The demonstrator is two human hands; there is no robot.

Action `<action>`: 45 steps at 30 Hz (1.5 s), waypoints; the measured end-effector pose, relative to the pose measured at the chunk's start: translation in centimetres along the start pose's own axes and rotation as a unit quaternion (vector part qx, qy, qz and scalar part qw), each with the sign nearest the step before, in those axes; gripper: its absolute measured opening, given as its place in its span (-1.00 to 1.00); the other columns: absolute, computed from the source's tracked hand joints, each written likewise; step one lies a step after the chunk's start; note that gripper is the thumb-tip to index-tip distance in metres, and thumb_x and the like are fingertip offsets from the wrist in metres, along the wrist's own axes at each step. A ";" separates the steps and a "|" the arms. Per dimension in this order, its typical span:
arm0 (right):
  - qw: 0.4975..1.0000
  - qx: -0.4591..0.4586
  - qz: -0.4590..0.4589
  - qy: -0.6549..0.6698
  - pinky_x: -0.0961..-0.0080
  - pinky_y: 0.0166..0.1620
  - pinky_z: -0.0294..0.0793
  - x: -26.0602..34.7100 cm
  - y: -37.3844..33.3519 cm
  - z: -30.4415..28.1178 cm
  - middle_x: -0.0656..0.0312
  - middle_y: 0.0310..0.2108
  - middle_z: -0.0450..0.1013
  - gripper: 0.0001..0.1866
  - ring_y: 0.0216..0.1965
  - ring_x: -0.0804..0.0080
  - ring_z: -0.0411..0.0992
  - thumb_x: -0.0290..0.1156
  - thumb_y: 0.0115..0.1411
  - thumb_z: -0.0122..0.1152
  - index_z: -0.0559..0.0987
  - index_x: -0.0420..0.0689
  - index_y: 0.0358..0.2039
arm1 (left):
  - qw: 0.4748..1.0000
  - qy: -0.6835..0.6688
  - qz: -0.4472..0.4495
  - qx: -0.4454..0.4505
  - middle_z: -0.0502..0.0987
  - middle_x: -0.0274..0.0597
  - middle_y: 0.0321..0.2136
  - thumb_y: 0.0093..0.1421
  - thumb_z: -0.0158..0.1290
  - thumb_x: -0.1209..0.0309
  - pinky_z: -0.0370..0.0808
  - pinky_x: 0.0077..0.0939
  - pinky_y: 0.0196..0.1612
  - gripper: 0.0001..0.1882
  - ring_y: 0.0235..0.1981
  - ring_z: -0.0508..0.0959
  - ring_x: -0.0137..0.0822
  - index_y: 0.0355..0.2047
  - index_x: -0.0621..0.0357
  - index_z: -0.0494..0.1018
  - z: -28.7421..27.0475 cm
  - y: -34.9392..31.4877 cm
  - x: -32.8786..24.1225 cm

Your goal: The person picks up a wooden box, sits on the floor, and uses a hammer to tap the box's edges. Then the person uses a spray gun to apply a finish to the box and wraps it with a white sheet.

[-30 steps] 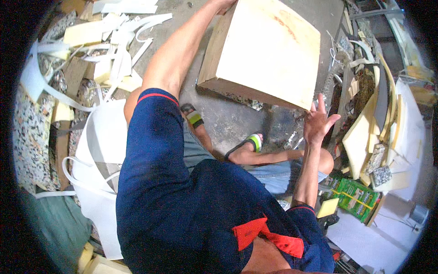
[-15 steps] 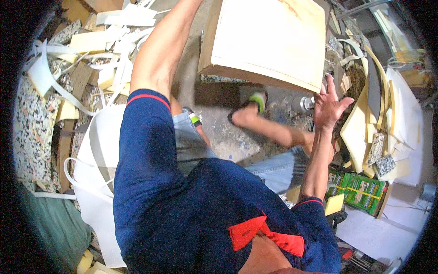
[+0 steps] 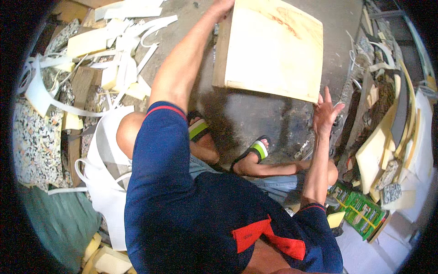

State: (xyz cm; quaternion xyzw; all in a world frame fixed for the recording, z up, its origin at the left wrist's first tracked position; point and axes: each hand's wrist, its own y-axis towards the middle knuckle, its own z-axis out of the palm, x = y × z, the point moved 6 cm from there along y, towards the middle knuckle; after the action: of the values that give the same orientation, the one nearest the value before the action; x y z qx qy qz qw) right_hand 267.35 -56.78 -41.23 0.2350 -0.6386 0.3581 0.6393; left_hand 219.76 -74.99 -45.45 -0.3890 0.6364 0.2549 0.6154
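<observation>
Since half a second ago, the wooden box (image 3: 273, 55) has shifted so its near side hardly shows, and the sandalled foot (image 3: 256, 153) has swung forward. The box is above or on the concrete floor (image 3: 337, 41) beyond both feet; which is unclear. The left hand (image 3: 223, 6) is at its far left edge, cut off, so its grip cannot be told. The right hand (image 3: 325, 113) is spread wide by the near right corner, gripping nothing. Good handling calls for firm support there, toes clear.
</observation>
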 end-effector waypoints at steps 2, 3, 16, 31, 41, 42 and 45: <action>0.998 -0.028 0.048 0.034 0.42 0.07 0.30 -3.1 1.2 -0.8 -0.09 0.21 0.34 0.29 -0.03 0.30 0.36 0.64 0.09 -0.39 -0.06 -0.35 0.42 | 0.999 0.017 -0.001 -0.034 0.34 -0.24 -0.28 0.34 -0.48 -0.35 0.15 -0.34 -0.30 -0.23 -0.32 0.25 -0.29 0.02 0.04 0.36 0.0 0.9 2.7; 0.994 -0.036 0.079 0.065 0.32 0.15 0.28 -4.4 1.9 -0.8 -0.07 0.22 0.34 0.27 0.05 0.24 0.37 0.63 0.10 -0.40 -0.01 -0.34 0.41 | 0.998 0.026 0.001 -0.056 0.31 -0.18 -0.15 0.35 -0.48 -0.33 0.15 -0.29 -0.16 -0.24 -0.19 0.24 -0.23 0.10 0.06 0.29 -0.4 0.9 3.5; 0.972 -0.056 0.077 -0.214 0.26 -0.09 0.43 -5.7 -4.9 -2.3 0.01 -0.04 0.48 -0.36 -0.12 0.25 0.44 0.09 0.37 0.01 0.37 -0.25 0.15 | 0.794 0.122 0.290 -0.520 0.57 -0.20 -0.63 0.21 0.23 0.21 0.51 -0.44 -0.43 -0.66 -0.57 0.54 -0.43 -0.27 0.29 0.58 -31.5 -43.9 -7.5; 0.807 0.343 0.095 -0.471 0.38 -0.22 0.49 -13.6 -23.9 16.1 0.09 -0.38 0.58 -0.55 -0.36 0.41 0.50 -0.10 0.32 0.18 0.61 -0.35 -0.19 | 0.555 -0.550 -0.096 -0.617 -0.08 0.17 0.42 0.26 -0.11 -0.32 0.21 0.24 0.29 0.07 0.34 0.14 0.29 0.44 0.21 -0.22 -32.2 -67.7 33.7; 0.891 0.253 0.140 -0.349 0.50 -0.30 0.51 -9.0 -23.8 17.7 0.26 -0.41 0.51 -0.57 -0.38 0.46 0.54 -0.06 0.39 0.10 0.58 -0.25 -0.24 | 0.482 -0.581 0.080 -0.651 0.05 -0.21 0.41 0.41 -0.26 -0.14 0.09 0.14 0.37 -0.21 0.36 0.15 0.07 0.42 0.13 -0.10 -38.8 -69.4 32.1; 0.902 0.266 0.118 -0.319 0.51 -0.31 0.50 -8.3 -23.4 18.6 0.27 -0.41 0.51 -0.58 -0.38 0.47 0.53 -0.07 0.39 0.10 0.58 -0.25 -0.23 | 0.477 -0.595 0.088 -0.641 0.05 -0.22 0.41 0.40 -0.24 -0.14 0.09 0.14 0.37 -0.21 0.35 0.16 0.06 0.42 0.14 -0.09 -39.6 -69.5 32.3; 0.906 0.254 0.024 -0.338 0.55 -0.32 0.50 -5.5 -22.0 20.1 0.26 -0.45 0.48 -0.65 -0.42 0.56 0.48 -0.19 0.37 0.14 0.59 -0.28 -0.17 | 0.512 -0.588 0.122 -0.614 0.26 -0.02 0.21 0.37 -0.15 -0.05 0.24 0.10 0.26 -0.32 0.18 0.33 0.02 0.27 0.23 0.14 -43.4 -70.1 30.8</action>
State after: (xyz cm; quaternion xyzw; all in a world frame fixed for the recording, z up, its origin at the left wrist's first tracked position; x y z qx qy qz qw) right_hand 271.39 -86.79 -41.73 0.4807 -0.7093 0.4227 0.2952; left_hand 252.92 -155.26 -59.97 -0.3493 -0.1453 0.8254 0.4189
